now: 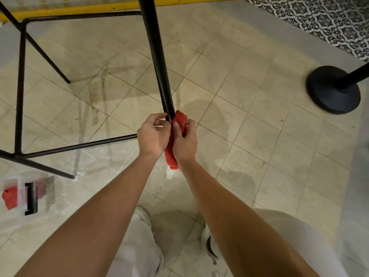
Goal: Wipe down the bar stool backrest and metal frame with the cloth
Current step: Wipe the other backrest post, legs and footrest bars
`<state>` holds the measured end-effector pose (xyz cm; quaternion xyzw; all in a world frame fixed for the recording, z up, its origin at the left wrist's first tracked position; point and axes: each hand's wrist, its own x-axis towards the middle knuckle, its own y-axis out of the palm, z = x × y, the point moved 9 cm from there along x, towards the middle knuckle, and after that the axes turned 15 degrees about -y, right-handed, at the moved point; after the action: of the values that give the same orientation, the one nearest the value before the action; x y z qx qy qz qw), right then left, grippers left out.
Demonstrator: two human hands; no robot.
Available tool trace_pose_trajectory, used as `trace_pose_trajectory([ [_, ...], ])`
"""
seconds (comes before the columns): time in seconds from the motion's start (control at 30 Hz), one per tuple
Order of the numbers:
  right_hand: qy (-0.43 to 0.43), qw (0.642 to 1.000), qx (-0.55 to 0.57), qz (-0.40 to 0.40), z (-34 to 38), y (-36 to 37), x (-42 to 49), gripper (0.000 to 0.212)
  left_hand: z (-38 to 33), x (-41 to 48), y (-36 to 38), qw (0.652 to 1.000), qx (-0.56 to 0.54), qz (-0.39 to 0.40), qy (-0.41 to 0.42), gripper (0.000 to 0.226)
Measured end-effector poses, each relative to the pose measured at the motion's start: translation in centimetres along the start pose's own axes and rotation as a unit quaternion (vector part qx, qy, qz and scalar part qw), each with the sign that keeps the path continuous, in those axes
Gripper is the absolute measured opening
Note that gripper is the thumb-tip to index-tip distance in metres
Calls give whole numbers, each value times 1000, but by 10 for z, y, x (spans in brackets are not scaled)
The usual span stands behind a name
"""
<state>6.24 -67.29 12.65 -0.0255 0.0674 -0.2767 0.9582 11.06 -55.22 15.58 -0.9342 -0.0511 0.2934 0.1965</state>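
A black metal stool frame [19, 86] stands on the tiled floor, with thin rails and legs at the left. One thick black leg [156, 56] runs down the middle of the view to my hands. A red cloth [180, 118] is wrapped against the lower end of that leg and hangs down between my wrists. My right hand [184, 140] grips the cloth, thumb pressed on it. My left hand [152, 134] curls its fingers round the leg from the left side, touching the cloth's edge. The backrest is out of view.
A black round stanchion base [333, 89] with its post stands at the right. A clear packet with red cloth [28, 193] lies on the floor at the lower left. A yellow strip [79, 11] runs along the top. My shoes and pale trousers are below.
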Motion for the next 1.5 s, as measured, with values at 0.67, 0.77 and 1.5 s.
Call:
trace_pose_trajectory([
  [0.67, -23, 999, -16, -34, -10, 5, 1, 19, 21, 2, -6, 999, -38, 4, -8, 24],
  [0.77, 17, 998, -54, -24, -24, 5, 3, 16, 25, 4, -6, 999, -42, 8, -11, 24],
  [1.5, 14, 998, -49, -30, -40, -14, 0, 22, 50, 5, 11, 999, -9, 23, -24, 14],
])
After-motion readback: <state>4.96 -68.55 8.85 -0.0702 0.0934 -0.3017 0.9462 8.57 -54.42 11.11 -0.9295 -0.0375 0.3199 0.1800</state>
